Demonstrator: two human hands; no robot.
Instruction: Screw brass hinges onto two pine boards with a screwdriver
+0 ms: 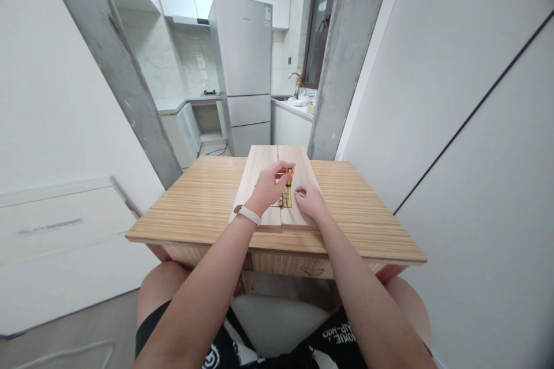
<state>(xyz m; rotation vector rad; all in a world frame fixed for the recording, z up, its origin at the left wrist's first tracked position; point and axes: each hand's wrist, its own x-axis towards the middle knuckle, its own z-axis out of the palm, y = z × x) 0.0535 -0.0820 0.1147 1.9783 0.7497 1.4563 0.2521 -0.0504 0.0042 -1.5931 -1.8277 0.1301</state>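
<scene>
Two pale wooden boards (303, 213) lie side by side on the table, with a narrow seam between them. A gold-coloured metal plate (286, 200), which looks like a hinge, rests across the seam near their front end. My left hand (272, 184), with a pale-banded watch on its wrist, is over the plate. Its thumb and fingers are closed around a small yellow-and-black piece (289, 172), whose kind I cannot make out. Just right of the plate, my right hand (310, 200) rests on the right board with fingers curled together. Whatever may be inside them is hidden.
The striped wooden table (194, 202) has a drawer (311, 270) at its front edge, above my lap. Behind it stand a tall grey fridge (246, 46) and a sink counter (294, 109) with a tap. White walls flank both sides.
</scene>
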